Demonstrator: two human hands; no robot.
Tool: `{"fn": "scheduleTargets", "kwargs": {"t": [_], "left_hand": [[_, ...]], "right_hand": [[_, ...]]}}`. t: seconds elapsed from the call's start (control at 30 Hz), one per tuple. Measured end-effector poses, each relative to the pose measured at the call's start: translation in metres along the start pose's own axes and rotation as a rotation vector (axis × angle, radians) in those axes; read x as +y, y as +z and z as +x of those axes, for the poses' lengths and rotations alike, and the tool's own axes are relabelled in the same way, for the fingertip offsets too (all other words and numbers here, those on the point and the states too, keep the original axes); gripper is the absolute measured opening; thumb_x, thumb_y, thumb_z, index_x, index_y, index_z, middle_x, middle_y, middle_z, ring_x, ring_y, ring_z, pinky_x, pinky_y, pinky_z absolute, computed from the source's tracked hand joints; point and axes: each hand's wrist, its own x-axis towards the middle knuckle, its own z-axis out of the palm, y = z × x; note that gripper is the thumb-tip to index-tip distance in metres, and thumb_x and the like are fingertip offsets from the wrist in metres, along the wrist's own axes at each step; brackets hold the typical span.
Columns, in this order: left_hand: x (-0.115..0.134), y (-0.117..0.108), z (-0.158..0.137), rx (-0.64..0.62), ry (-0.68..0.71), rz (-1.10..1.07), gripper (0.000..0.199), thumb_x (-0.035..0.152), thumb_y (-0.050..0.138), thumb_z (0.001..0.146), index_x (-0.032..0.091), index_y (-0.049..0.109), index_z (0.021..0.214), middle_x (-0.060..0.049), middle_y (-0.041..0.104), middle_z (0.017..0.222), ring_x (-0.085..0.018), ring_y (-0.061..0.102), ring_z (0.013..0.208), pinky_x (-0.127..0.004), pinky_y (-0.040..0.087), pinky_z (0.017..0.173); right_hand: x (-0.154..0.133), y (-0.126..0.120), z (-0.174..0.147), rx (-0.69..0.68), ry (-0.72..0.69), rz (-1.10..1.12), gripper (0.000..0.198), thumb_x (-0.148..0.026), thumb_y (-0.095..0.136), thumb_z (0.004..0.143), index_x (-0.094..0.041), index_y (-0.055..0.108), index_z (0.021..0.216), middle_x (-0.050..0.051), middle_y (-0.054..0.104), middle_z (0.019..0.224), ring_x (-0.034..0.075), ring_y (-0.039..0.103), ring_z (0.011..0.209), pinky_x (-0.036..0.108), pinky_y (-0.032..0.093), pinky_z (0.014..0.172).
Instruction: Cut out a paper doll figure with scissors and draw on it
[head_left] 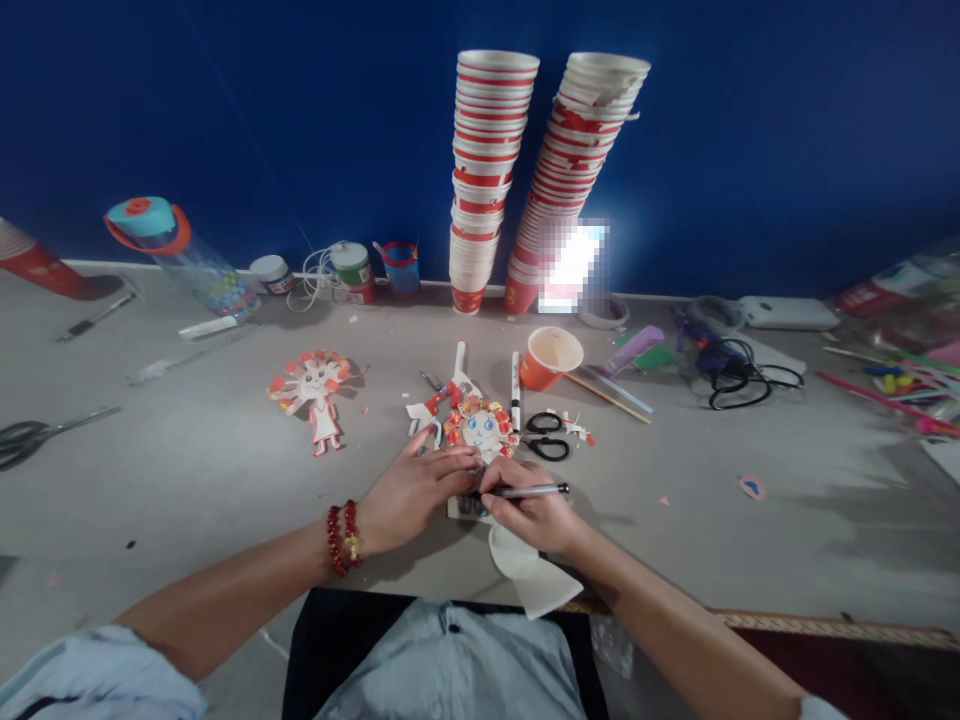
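Note:
My right hand [529,510] grips a pen [536,490], its tip down near a small piece of card [455,508] with dark marks. My left hand [420,485] lies with fingers stretched over that card, close to the pen tip. Just beyond my fingers is a paper doll face [480,430] with blue eyes and an orange and white fringe. White paper cutouts [536,575] lie at the table edge beside my right wrist. Black-handled scissors [546,437] and a white marker [515,390] are right of the face. The card is partly hidden by my hands.
A finished-looking paper doll [319,400] lies to the left. Behind stand two tall paper cup stacks [487,180], the right one leaning, and an orange cup [551,358]. A water bottle [184,255], more scissors [45,435] and black-framed glasses [739,375] lie farther out.

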Motion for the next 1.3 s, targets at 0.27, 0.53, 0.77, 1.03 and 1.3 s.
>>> {"fn": "scheduleTargets", "kwargs": {"t": [0.27, 0.53, 0.77, 1.03, 1.3], "left_hand": [[0.0005, -0.0001, 0.0011, 0.011, 0.011, -0.001, 0.05, 0.002, 0.042, 0.083, 0.021, 0.048, 0.129, -0.007, 0.058, 0.136, -0.021, 0.043, 0.135, -0.05, 0.01, 0.12], [-0.0001, -0.0002, 0.0013, 0.014, 0.003, -0.021, 0.048, 0.002, 0.041, 0.083, 0.021, 0.05, 0.126, -0.006, 0.058, 0.135, -0.02, 0.044, 0.135, -0.047, 0.012, 0.12], [-0.0008, 0.0011, 0.0009, 0.014, 0.008, -0.022, 0.047, 0.003, 0.041, 0.084, 0.02, 0.049, 0.127, -0.007, 0.058, 0.136, -0.021, 0.042, 0.136, -0.048, 0.012, 0.12], [-0.0015, 0.0015, 0.0009, 0.004, 0.007, -0.036, 0.047, 0.003, 0.042, 0.084, 0.021, 0.049, 0.127, -0.007, 0.058, 0.136, -0.021, 0.043, 0.135, -0.048, 0.013, 0.119], [-0.0013, 0.0017, 0.001, 0.018, 0.004, -0.023, 0.045, 0.003, 0.042, 0.085, 0.021, 0.05, 0.126, -0.006, 0.059, 0.135, -0.02, 0.043, 0.135, -0.047, 0.013, 0.119]], "right_hand": [[-0.001, 0.0025, 0.0001, -0.044, 0.001, -0.129, 0.005, -0.023, 0.052, 0.085, -0.023, 0.052, 0.081, 0.0, 0.063, 0.068, 0.015, 0.057, 0.062, 0.024, 0.045, 0.061], [0.0004, 0.0042, 0.0005, -0.035, -0.009, -0.16, 0.004, -0.022, 0.052, 0.085, -0.024, 0.053, 0.081, 0.0, 0.064, 0.07, 0.015, 0.059, 0.063, 0.024, 0.045, 0.062], [0.0008, 0.0049, 0.0004, -0.039, -0.003, -0.18, 0.005, -0.024, 0.052, 0.086, -0.023, 0.053, 0.082, 0.0, 0.063, 0.069, 0.016, 0.058, 0.062, 0.024, 0.043, 0.06], [0.0009, 0.005, -0.0011, -0.04, -0.009, -0.186, 0.005, -0.023, 0.053, 0.086, -0.023, 0.055, 0.082, 0.0, 0.064, 0.07, 0.015, 0.058, 0.062, 0.023, 0.042, 0.061], [0.0009, 0.0048, -0.0004, -0.051, -0.001, -0.181, 0.007, -0.024, 0.051, 0.086, -0.023, 0.055, 0.08, 0.0, 0.064, 0.07, 0.015, 0.058, 0.063, 0.023, 0.042, 0.061]]}}
